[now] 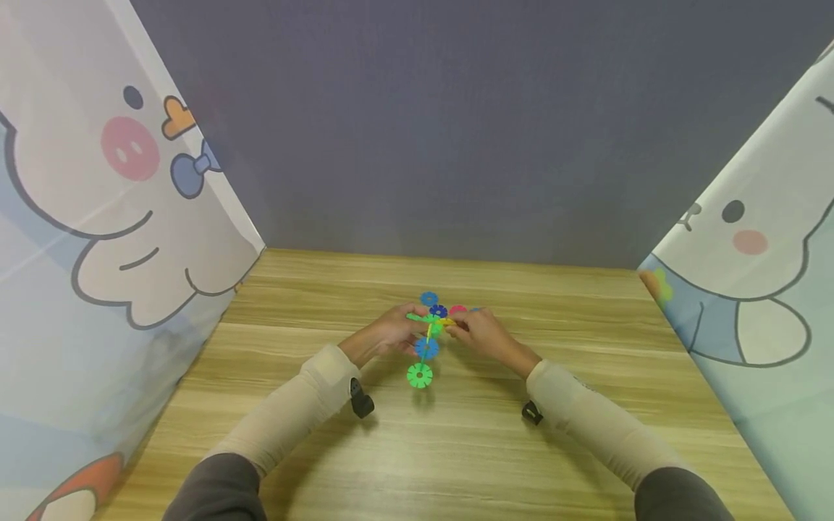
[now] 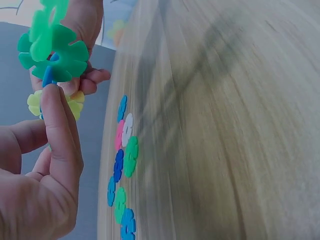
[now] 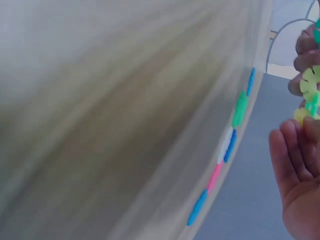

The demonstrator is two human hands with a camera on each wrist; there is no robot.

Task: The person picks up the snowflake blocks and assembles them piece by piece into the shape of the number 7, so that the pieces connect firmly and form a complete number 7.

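Tabletop (image 1: 456,456), disc cluster (image 1: 426,349) between left hand (image 1: 394,329) and right hand (image 1: 485,335)

Head view: tabletop (image 1: 456,449) was yellow-brown, streaked with wood grain; panel (image 1: 423,130) at top centre plain dark grey. Left sheet (image 1: 52,181) carried a white, grey-outlined cartoon figure, pink snout, blue bow; right sheet (image 1: 769,289), a white figure with pink cheek. Joined discs (image 1: 433,349), centre, showed green, blue and yellow. Left wrist view, left of centre: loose discs (image 2: 118,166) were pink, white, green, lighter and dark blue.
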